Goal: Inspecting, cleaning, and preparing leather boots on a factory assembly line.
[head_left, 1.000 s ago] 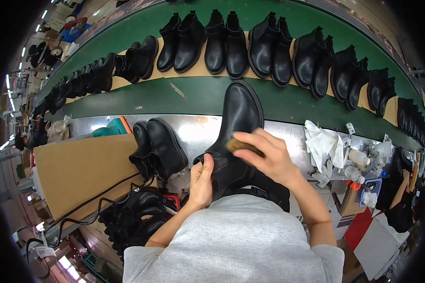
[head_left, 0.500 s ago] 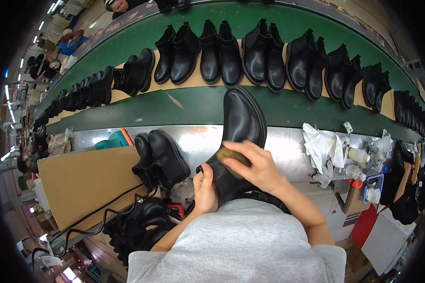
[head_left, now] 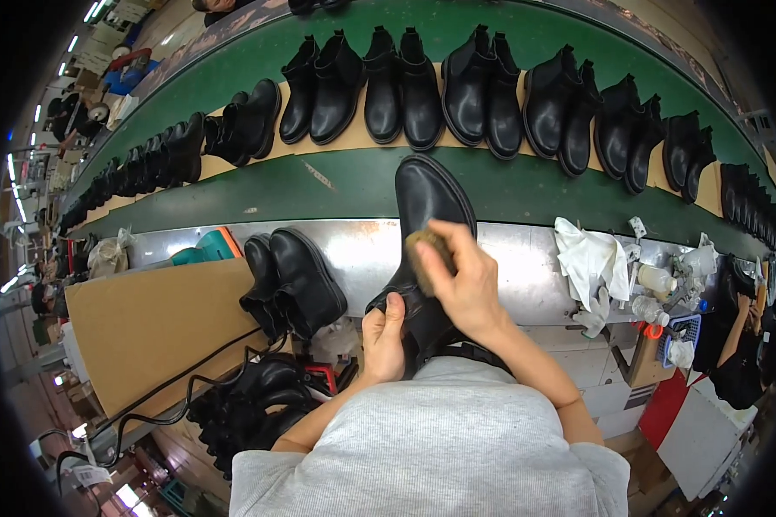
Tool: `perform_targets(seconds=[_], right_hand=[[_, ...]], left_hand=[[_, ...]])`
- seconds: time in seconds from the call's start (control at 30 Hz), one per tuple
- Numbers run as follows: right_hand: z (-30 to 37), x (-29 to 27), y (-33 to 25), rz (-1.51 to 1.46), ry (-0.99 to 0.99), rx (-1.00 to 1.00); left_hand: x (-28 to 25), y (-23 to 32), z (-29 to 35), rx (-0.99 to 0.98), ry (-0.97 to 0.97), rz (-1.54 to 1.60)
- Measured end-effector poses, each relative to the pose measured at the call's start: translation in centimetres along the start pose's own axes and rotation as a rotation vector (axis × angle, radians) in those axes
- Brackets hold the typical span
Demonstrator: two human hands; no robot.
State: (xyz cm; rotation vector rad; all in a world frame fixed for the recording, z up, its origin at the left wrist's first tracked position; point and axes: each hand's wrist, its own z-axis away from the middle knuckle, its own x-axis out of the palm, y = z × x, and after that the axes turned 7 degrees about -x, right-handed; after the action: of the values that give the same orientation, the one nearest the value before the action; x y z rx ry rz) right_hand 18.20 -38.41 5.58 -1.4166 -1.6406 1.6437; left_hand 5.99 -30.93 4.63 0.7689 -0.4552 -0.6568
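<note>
A black ankle boot (head_left: 431,196) points toe-away in front of me, over the metal bench edge. My left hand (head_left: 383,345) is closed round its shaft, thumb on top, with the far fingers hidden. In my right hand (head_left: 467,280) is a small brown shoe brush (head_left: 428,261), gripped between thumb and fingers and held against the boot's instep. The boot's sole edge shows along its right side. To the left on the bench stands a pair of black boots (head_left: 297,280).
Pairs of black boots (head_left: 403,90) line the green conveyor (head_left: 345,185) ahead. A cardboard sheet (head_left: 159,336) lies left, above piled boots (head_left: 259,405). White cloth (head_left: 588,258), plastic bottles (head_left: 655,277) and a blue basket (head_left: 683,334) sit right. Another person's arm (head_left: 733,336) shows far right.
My right hand has moved the brush up the boot from near the ankle toward the instep. The boot's toe has shifted slightly left, still held in my left hand.
</note>
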Motion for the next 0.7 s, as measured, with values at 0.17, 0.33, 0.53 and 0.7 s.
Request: perform_targets(seconds=[0.17, 0.33, 0.53, 0.7], right_hand=[[3.2, -0.4, -0.1, -0.137, -0.103, 0.075], [1.3, -0.8, 0.1, -0.070, -0.064, 0.157], [1.6, -0.6, 0.3, 0.010, -0.022, 0.070], [4.1, -0.6, 0.0, -0.091, -0.056, 0.107]], left_hand=[[-0.1, -0.5, -0.1, -0.026, 0.011, 0.028], [-0.5, -1.4, -0.3, 0.010, 0.000, -0.059], [-0.2, -1.1, 0.0, -0.001, 0.002, -0.127], [1.1, -0.1, 0.2, 0.037, 0.029, -0.033]])
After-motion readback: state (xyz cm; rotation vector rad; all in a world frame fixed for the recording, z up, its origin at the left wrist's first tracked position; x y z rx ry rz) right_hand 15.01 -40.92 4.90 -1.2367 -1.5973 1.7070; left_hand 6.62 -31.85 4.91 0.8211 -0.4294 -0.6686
